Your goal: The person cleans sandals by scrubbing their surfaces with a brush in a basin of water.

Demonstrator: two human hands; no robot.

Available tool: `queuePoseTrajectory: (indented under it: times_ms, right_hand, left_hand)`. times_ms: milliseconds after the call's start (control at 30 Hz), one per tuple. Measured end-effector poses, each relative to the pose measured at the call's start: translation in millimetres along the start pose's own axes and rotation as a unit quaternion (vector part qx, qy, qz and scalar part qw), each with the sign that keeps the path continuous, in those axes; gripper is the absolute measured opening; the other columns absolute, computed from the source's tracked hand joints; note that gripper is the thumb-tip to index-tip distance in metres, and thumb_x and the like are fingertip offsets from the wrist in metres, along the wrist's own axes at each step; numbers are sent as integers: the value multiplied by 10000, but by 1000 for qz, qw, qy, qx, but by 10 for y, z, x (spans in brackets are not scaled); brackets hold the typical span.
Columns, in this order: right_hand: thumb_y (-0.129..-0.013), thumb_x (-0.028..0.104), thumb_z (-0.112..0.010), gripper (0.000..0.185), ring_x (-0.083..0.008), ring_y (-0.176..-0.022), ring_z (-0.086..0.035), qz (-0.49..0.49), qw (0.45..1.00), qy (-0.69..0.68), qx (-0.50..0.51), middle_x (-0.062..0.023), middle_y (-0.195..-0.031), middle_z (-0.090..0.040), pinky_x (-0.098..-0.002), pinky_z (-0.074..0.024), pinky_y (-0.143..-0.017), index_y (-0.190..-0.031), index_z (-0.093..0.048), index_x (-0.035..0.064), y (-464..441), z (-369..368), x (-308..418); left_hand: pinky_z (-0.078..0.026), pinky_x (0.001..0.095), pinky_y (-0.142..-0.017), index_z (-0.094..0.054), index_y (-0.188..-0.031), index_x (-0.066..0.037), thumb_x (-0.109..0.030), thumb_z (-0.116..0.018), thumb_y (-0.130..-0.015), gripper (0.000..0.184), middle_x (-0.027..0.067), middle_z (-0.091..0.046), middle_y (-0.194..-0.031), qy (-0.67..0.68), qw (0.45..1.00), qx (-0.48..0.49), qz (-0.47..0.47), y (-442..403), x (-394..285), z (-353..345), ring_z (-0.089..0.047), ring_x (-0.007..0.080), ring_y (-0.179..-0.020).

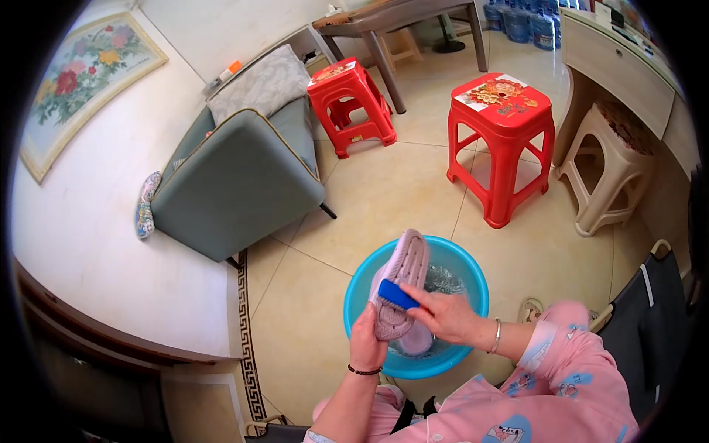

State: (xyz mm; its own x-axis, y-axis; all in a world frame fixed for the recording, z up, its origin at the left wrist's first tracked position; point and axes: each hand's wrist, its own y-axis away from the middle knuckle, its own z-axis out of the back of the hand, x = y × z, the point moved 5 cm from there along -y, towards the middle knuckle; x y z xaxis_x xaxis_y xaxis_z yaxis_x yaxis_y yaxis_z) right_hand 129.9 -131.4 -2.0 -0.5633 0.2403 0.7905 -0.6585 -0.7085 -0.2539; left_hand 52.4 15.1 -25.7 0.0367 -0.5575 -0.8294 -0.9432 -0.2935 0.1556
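Observation:
My left hand [365, 338] is wrapped round the lower side of a pink slipper [410, 260], which is tilted up with its ridged sole showing. In my right hand [442, 314] is a blue brush [397, 294], its bristles against the sole. Both are above a blue basin [480, 277] on the floor, with water [445, 280] in it. Low in the basin, under the held slipper, lies another pinkish item [416, 340], partly hidden by my hands.
A red stool [501, 125] stands beyond the basin, and another red stool [350, 103] is near a grey-green armchair [240, 184]. At right are a beige stool [609, 166], a desk [620, 59] and a dark folding chair [642, 325].

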Motion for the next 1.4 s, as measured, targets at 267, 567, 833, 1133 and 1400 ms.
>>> queuePoseTrajectory:
  times_ms: [267, 567, 833, 1133, 1400]
  right_hand:
    - [-918, 338, -551, 493, -400, -730, -645, -98, 992, -21, -72, -206, -824, -668, -482, -515, -659, -1379, -452, 191, -142, 44, -413]
    - [-913, 334, -566, 489, -372, -719, -652, -40, 999, -3, 0, -186, -806, -660, -476, -520, -645, -1370, -462, 194, -8, -85, -125]
    - [-918, 341, -560, 471, -367, -699, -652, -60, 995, 47, -59, -177, -783, -661, -473, -523, -634, -1362, -478, 209, -97, 28, -256]
    - [-929, 349, -553, 487, -377, -685, -644, -22, 999, 36, -4, -177, -775, -644, -475, -518, -621, -1382, -449, 202, -13, -10, -94]
    - [-922, 328, -565, 486, -392, -750, -652, -94, 995, -7, -43, -202, -865, -666, -483, -518, -648, -1369, -456, 173, -101, 66, -224]
  left_hand:
    - [-307, 433, -1120, -389, -1383, 33, -327, -337, -1025, 510, 161, -447, -1418, 52, 998, 38, 24, -5, -7, -163, -433, 289, -1307]
    - [-294, 460, -1126, -402, -1382, 10, -343, -355, -1015, 511, 151, -450, -1417, 181, 982, 3, 56, -50, 48, -5, -432, 308, -1305]
    - [-417, 397, -1036, -465, -1314, 48, -172, -517, -967, 414, 151, -542, -1307, 40, 999, -12, 28, -28, 60, -2, -534, 252, -1195]
    - [-488, 333, -925, -506, -1274, 57, -43, -589, -894, 401, 126, -608, -1194, -43, 997, -62, 16, 4, 67, 51, -608, 205, -1049]
    - [-485, 315, -916, -512, -1268, 59, -35, -590, -886, 401, 116, -612, -1189, -68, 997, -36, 2, 13, 45, -10, -609, 194, -1035]
